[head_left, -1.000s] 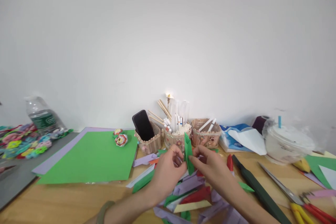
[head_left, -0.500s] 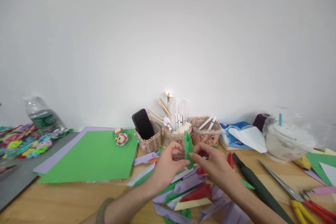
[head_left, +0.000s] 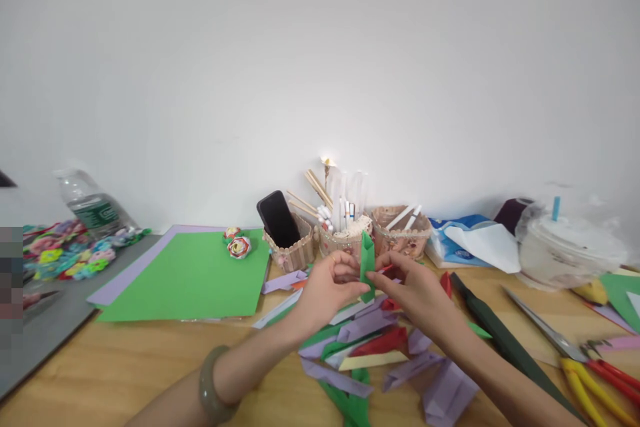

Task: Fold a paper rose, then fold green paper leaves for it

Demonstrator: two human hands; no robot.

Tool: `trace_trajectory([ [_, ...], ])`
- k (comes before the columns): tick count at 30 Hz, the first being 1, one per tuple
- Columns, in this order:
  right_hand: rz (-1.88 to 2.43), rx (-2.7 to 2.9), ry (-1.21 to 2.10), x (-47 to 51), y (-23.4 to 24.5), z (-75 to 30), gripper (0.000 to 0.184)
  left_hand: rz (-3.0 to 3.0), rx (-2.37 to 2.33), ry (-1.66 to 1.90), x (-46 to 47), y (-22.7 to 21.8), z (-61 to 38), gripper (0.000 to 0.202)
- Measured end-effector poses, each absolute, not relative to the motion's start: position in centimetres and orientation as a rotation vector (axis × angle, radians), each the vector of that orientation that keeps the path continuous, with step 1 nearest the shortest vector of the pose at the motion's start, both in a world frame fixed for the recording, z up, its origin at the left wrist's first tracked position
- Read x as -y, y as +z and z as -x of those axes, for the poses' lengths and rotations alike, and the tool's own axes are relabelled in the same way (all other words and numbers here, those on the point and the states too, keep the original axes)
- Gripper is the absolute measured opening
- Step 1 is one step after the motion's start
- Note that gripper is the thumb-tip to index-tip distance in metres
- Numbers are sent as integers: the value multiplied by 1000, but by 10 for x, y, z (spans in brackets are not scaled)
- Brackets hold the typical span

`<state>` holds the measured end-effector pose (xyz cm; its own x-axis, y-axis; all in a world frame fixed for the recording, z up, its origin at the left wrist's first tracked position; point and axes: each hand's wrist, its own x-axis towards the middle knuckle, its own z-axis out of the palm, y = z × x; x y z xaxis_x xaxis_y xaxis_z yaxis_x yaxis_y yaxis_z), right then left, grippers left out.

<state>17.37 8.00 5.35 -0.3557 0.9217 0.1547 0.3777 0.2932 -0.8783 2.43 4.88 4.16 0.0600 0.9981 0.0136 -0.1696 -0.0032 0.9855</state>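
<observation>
A folded strip of green paper (head_left: 367,263) stands upright between my two hands, above a heap of paper strips. My left hand (head_left: 336,287) pinches its lower left side between thumb and fingers. From the right, my right hand (head_left: 411,285) has its thumb and fingertips closed on the strip's other edge. Below both hands lie folded purple strips (head_left: 365,328), a red folded piece (head_left: 383,341), a cream strip (head_left: 373,361) and some green ones. The green strip's lower end is partly covered by fingers.
Green sheets (head_left: 190,280) with paper roses (head_left: 239,247) lie left. Behind stand baskets (head_left: 290,253) holding a phone (head_left: 279,219), sticks and pens. To the right are a dark green long tool (head_left: 500,333), scissors (head_left: 545,330), red-handled pliers (head_left: 613,373) and a lidded cup (head_left: 570,247).
The view has tilted and shifted, so everything on the table sits a little higher and mostly further right. Both hands still hold the green paper strip, which is slightly turned.
</observation>
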Motion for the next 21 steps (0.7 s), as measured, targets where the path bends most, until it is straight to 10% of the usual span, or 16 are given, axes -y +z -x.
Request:
trace_trajectory([
  [21,1133,1913,894,-77,54,-170,19,-949,-1024,1185,-45,51,-20,32],
])
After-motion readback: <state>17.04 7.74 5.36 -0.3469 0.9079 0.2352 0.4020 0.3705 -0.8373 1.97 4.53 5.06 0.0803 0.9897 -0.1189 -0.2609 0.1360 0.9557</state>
